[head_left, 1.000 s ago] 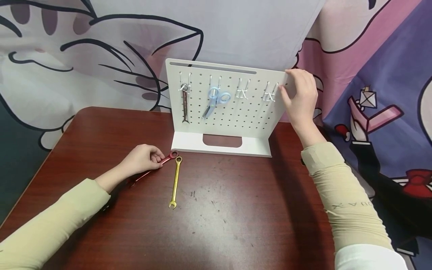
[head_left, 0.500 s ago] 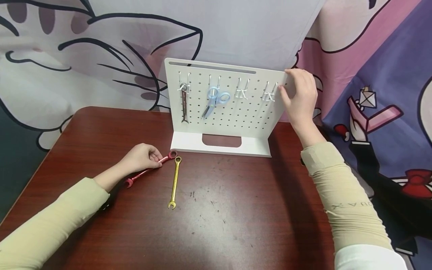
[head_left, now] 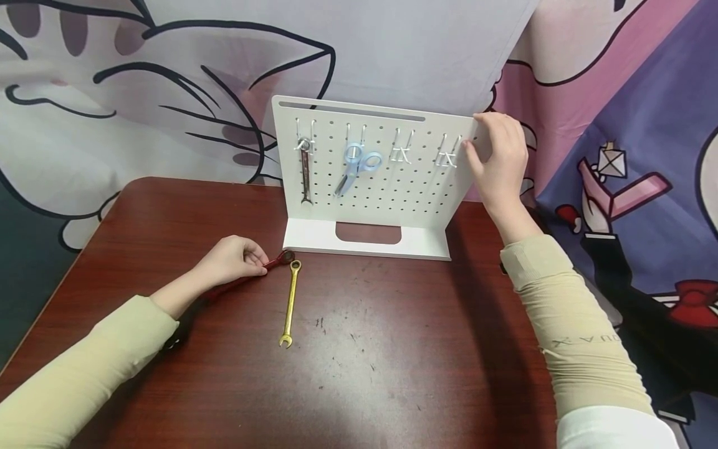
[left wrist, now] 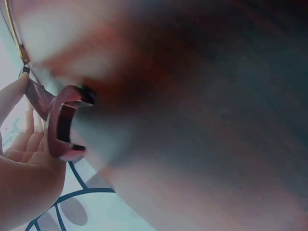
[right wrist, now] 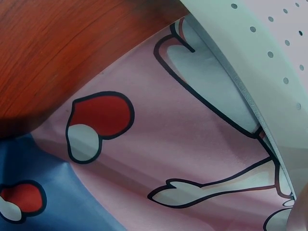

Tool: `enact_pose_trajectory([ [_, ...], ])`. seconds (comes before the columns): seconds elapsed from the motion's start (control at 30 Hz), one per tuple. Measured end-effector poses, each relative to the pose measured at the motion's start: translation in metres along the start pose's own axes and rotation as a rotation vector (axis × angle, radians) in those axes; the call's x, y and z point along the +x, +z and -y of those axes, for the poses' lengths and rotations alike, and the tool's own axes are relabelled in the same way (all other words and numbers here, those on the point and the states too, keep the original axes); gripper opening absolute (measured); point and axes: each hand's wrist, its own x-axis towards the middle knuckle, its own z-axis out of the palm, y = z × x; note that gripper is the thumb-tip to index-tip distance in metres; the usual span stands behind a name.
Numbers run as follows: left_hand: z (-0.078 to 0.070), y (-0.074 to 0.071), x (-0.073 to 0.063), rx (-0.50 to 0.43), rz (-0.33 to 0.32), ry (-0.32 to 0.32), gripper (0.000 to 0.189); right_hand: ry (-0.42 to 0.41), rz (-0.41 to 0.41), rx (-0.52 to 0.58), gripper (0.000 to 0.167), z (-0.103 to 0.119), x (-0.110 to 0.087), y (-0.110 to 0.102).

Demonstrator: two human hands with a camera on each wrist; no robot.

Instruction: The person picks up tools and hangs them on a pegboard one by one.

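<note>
My left hand (head_left: pixel 232 259) pinches a red ratchet wrench (head_left: pixel 278 259) between thumb and fingers, low over the table's left side. Its ring end points toward the pegboard; in the left wrist view the open jaw end of the red wrench (left wrist: pixel 55 127) faces the camera. Just right of it a yellow wrench (head_left: pixel 290 305) lies on the table. My right hand (head_left: pixel 501 159) grips the upper right edge of the white pegboard (head_left: pixel 387 193). On the board's hooks hang a dark metal wrench (head_left: pixel 305 174) and light blue scissors (head_left: pixel 352 168).
Two more double hooks, a left one (head_left: pixel 401 149) and a right one (head_left: pixel 447 154), carry nothing. The pegboard stands on a white base (head_left: pixel 426 243) at the back of the brown table (head_left: pixel 381 362). A printed curtain (head_left: pixel 213 75) hangs behind.
The red wrench stays in my left hand and its tilt has shifted a little; its lower end now looks dark. The right hand keeps its place on the pegboard.
</note>
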Motion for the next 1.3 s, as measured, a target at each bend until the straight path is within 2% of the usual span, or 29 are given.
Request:
enact_pose_trajectory([
  [0.23, -0.013, -0.003, 0.001, -0.01, -0.056, 0.041, 0.008, -0.014, -0.004, 0.006, 0.036, -0.001, 0.0, 0.001],
  [0.53, -0.033, -0.001, 0.006, -0.083, -0.13, 0.025, 0.011, -0.016, -0.005, 0.009, 0.036, -0.001, 0.0, 0.003],
  [0.8, -0.056, 0.007, 0.023, -0.186, -0.175, 0.062, 0.014, -0.014, -0.009, 0.012, 0.035, -0.001, 0.0, 0.002],
  [1.0, -0.075, 0.016, 0.037, -0.259, -0.185, 0.082, 0.014, -0.007, -0.01, 0.013, 0.035, 0.0, 0.0, 0.002],
  [1.3, -0.107, 0.029, 0.057, -0.295, -0.204, 0.125, 0.016, -0.007, -0.011, 0.002, 0.035, 0.0, 0.0, 0.002],
])
